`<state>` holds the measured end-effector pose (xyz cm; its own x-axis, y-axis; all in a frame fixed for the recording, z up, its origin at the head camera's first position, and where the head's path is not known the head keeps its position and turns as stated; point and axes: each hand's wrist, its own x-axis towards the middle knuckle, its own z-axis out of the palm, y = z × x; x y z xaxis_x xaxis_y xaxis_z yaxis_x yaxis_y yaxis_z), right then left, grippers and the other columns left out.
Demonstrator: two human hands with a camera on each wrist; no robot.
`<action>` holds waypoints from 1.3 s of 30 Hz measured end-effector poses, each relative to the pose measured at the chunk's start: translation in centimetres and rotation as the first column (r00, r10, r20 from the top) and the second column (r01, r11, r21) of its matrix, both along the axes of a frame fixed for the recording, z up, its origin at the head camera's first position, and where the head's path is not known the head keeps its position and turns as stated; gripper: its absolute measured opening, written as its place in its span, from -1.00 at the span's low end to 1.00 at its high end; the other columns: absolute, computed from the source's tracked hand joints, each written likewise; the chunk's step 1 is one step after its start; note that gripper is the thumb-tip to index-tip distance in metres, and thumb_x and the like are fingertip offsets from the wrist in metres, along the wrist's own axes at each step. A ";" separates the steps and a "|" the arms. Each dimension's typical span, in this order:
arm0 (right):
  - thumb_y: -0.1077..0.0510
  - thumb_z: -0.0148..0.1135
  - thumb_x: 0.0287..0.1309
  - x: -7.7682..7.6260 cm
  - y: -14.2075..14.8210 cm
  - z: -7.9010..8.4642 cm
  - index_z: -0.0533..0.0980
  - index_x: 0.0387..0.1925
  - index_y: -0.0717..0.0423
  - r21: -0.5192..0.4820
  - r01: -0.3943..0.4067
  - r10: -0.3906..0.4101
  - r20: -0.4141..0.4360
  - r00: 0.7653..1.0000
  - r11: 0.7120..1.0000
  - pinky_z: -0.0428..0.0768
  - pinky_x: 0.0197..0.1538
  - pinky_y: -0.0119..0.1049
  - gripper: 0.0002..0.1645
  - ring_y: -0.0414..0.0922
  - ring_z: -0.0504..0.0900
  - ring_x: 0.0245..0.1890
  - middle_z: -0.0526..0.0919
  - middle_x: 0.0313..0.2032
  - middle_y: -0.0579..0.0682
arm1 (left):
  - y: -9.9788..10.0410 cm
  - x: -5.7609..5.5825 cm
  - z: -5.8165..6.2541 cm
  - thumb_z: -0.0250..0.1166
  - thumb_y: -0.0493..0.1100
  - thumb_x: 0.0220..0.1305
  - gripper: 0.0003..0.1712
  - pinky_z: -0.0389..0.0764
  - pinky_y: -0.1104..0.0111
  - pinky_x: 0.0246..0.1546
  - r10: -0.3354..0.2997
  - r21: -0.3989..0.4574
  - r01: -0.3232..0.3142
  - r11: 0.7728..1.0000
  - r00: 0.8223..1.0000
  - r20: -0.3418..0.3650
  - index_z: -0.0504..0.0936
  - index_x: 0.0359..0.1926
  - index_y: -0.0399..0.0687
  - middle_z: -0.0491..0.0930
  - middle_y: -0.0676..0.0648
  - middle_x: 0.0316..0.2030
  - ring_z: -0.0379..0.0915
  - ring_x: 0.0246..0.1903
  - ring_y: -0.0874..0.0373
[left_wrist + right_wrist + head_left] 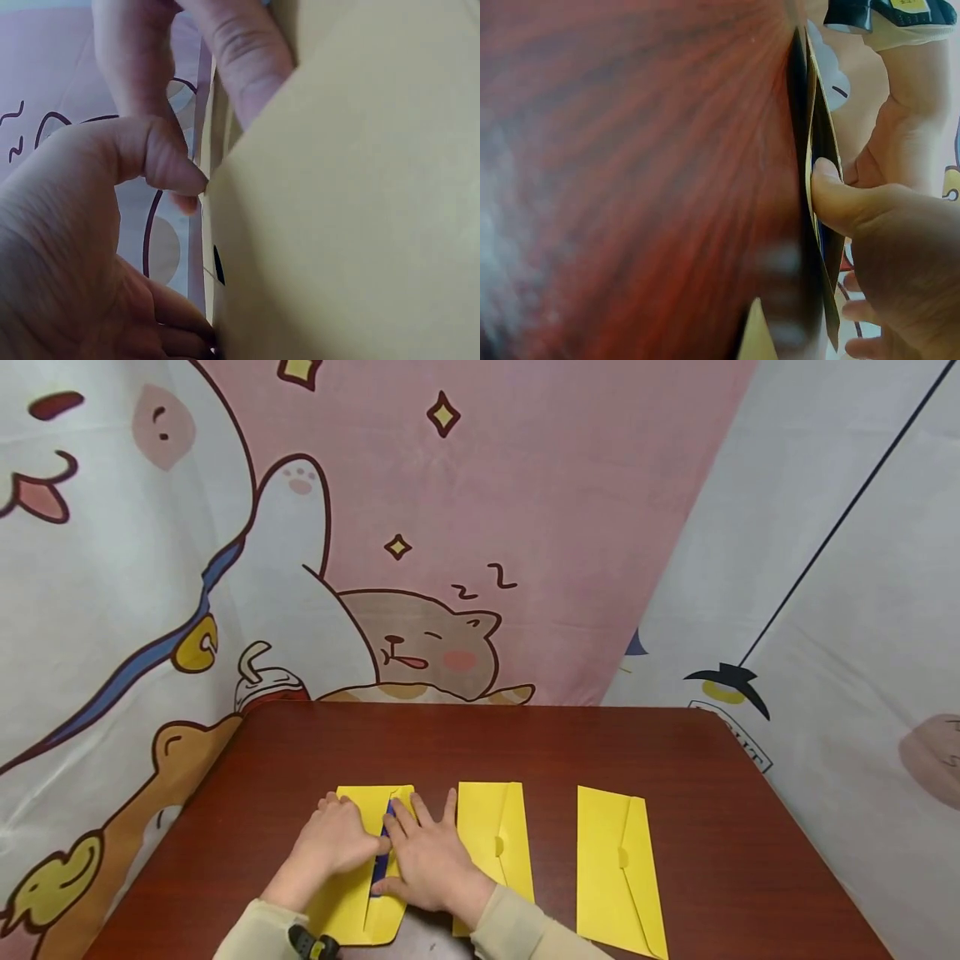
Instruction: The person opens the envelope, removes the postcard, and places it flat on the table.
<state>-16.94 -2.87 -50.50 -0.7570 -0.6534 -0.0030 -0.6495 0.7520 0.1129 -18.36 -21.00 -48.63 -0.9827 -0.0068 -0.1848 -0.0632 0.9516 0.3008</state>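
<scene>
A yellow envelope [337,906] lies at the left of the table, with a dark blue strip [380,867] showing along its lengthwise opening. Over its left half, my left hand [341,835] has its fingers curled and its thumb reaching to the blue strip. In the left wrist view, that thumb [176,169] meets the envelope's edge. My right hand [435,860] spreads across the right side with straight fingers, thumb at the opening's lower part. Seen from the right wrist, the envelope's layers [825,124] stand apart, and the right thumb [832,195] lies against them.
Beside my right hand lies a second yellow envelope [476,827], partly covered by my forearm. Farther right is a third yellow envelope [600,860]. All rest on a dark red wooden table [615,747] backed by a cartoon-printed cloth [570,552]. A black watch [315,945] is on my left wrist.
</scene>
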 end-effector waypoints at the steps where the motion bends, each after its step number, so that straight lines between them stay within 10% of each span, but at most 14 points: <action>1: -0.72 -0.16 0.27 0.0 0.0 0.0 0.30 0.61 -0.07 0.000 -0.007 0.007 0.011 1.000 1.000 0.06 0.35 0.62 0.17 0.09 0.16 0.60 0.19 0.62 -0.03 | -0.1 -0.1 0.0 0.46 0.34 0.02 0.24 0.45 -0.34 0.22 0.001 0.003 -0.001 1.000 1.000 0.000 0.39 0.28 -0.76 0.17 -0.81 0.33 0.31 0.26 -0.69; 39: -0.75 -0.17 0.24 1.0 0.9 1.5 0.32 0.59 -0.37 0.109 0.017 -0.030 0.115 0.993 0.994 -0.11 0.41 0.60 0.06 0.00 0.22 0.58 0.25 0.59 -0.13 | -0.5 0.1 0.2 0.48 0.32 0.05 0.28 0.43 -0.34 0.23 0.039 0.063 -0.040 0.997 0.999 0.011 0.31 0.32 -0.78 0.12 -0.80 0.37 0.41 0.17 -0.65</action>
